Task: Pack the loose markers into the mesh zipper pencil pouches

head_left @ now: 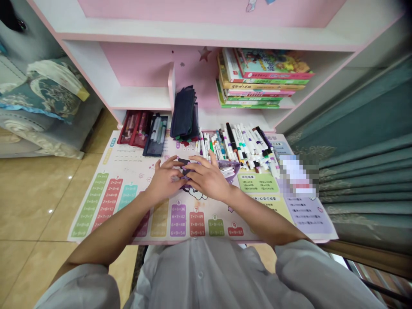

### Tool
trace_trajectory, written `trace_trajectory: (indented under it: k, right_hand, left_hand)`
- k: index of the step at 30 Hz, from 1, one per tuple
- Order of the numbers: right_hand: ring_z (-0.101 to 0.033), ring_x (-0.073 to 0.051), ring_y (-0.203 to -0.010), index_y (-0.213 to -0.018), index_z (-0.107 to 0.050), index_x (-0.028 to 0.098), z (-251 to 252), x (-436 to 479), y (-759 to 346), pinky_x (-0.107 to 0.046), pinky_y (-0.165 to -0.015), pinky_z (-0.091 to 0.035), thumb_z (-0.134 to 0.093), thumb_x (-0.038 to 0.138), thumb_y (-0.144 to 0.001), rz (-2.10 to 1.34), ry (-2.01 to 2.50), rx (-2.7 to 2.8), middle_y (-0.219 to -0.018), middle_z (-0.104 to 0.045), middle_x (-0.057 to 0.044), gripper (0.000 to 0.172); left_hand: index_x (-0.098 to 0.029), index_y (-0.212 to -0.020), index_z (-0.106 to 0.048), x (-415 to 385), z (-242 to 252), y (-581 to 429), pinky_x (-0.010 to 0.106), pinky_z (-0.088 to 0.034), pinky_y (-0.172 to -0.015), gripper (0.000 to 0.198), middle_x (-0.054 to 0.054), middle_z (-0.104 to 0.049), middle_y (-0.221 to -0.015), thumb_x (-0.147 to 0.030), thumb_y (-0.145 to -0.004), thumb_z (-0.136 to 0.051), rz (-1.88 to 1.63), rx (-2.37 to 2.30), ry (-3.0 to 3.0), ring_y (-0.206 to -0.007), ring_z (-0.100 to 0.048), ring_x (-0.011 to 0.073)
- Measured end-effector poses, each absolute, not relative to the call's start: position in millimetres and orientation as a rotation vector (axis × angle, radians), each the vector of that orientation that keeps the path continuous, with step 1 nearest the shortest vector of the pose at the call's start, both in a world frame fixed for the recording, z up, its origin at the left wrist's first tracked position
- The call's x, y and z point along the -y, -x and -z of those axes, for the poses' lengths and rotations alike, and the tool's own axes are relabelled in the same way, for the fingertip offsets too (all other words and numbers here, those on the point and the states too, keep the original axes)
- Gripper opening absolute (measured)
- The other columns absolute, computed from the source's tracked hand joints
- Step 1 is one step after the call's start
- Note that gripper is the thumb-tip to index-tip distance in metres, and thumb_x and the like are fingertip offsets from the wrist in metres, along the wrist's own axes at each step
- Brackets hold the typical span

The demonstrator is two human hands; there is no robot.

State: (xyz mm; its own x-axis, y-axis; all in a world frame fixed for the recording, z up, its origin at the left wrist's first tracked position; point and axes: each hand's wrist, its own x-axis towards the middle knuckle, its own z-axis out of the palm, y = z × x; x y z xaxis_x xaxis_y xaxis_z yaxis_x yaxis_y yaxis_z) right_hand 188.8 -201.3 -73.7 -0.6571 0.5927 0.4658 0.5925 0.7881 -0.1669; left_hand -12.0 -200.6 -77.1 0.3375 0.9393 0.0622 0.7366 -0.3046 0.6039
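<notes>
A purple see-through pencil pouch point(236, 166) lies at the middle of the desk with several white markers point(227, 171) inside its right end. My left hand point(165, 179) grips the pouch's left end, thumb and fingers bent round it. Over its middle, my right hand point(207, 177) holds it too, with the fingertips close to those of the left. Most of the pouch is hidden under both hands. Behind it sits a large loose pile of markers point(240, 143), mostly white with coloured bands, some with black caps.
At the back left lie red pouches point(135, 128) and a dark blue pouch point(156, 136), filled with pens. A stack of dark pouches point(183, 115) leans by the shelf divider. Books point(257, 81) are piled on the shelf. A blurred pale object point(296, 174) lies at right.
</notes>
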Motion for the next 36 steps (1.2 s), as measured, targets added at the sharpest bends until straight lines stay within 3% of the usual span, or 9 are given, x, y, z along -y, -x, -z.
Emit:
trace_trajectory:
  k: [6, 14, 25, 36]
  right_hand:
    - [-0.054, -0.026, -0.128, -0.084, -0.073, 0.022, 71.8, 200.8, -190.7, -0.063, -0.121, 0.002, -0.052, 0.023, -0.098, -0.040, 0.889, 2.499, -0.114, -0.075, -0.003, 0.025]
    - [-0.056, -0.026, -0.127, -0.075, -0.070, 0.022, 77.6, 204.3, -185.0, -0.062, -0.122, 0.001, -0.052, 0.018, -0.093, -0.004, 0.942, 2.404, -0.113, -0.076, -0.003, 0.026]
    - [-0.042, -0.034, -0.140, -0.082, -0.070, 0.019, 70.2, 207.0, -186.0, -0.068, -0.112, -0.025, -0.048, 0.023, -0.098, -0.301, 1.212, 2.385, -0.129, -0.065, -0.012, 0.026]
    - [-0.038, -0.035, -0.142, -0.081, -0.069, 0.021, 68.0, 204.3, -188.7, -0.070, -0.112, -0.025, -0.053, 0.024, -0.095, -0.430, 1.245, 2.366, -0.130, -0.063, -0.010, 0.022]
  left_hand:
    - [-0.026, -0.073, -0.074, 199.6, 74.9, 14.1, 0.068, -0.017, -0.115, 0.006, 0.003, -0.071, -0.125, -0.022, -0.077, -0.075, -0.543, -1.452, -2.163, -0.142, -0.043, 0.0336]
    - [-0.027, -0.073, -0.075, 199.6, 73.3, 14.1, 0.068, -0.017, -0.116, 0.006, 0.002, -0.070, -0.126, -0.022, -0.076, -0.075, -0.535, -1.453, -2.156, -0.141, -0.044, 0.0346]
    - [-0.026, -0.072, -0.074, 199.9, 72.2, 13.9, 0.069, -0.016, -0.115, 0.006, 0.003, -0.069, -0.127, -0.023, -0.076, -0.077, -0.542, -1.422, -2.163, -0.142, -0.042, 0.0348]
    - [-0.026, -0.072, -0.073, 201.4, 67.9, 12.5, 0.069, -0.015, -0.115, 0.007, 0.003, -0.069, -0.127, -0.022, -0.076, -0.077, -0.529, -1.397, -2.165, -0.143, -0.040, 0.0354]
